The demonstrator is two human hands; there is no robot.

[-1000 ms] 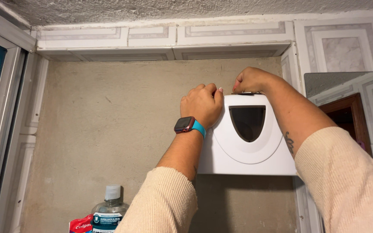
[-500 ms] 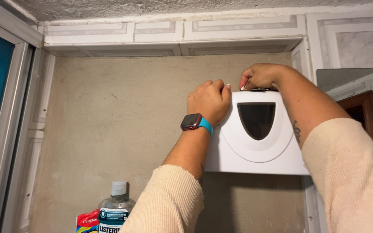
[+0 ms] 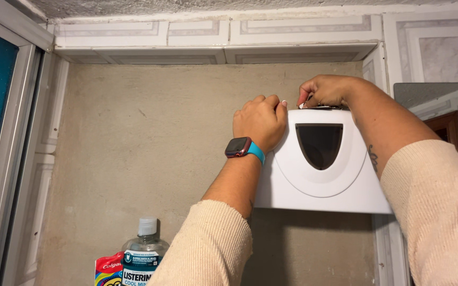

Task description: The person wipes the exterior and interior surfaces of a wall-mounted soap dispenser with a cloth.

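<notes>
While the curled left hand (image 3: 260,123) presses the white dispenser (image 3: 324,169), the right hand (image 3: 325,91) pinches its top edge.

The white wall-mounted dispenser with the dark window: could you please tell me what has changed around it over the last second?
Very little. The left hand stays pressed against the upper left edge of the white wall-mounted dispenser, and the right hand keeps pinching at something small on its top edge. The camera view drifted slightly, so the clear bottle with the white cap shows a little more. Nothing was visibly let go.
</notes>
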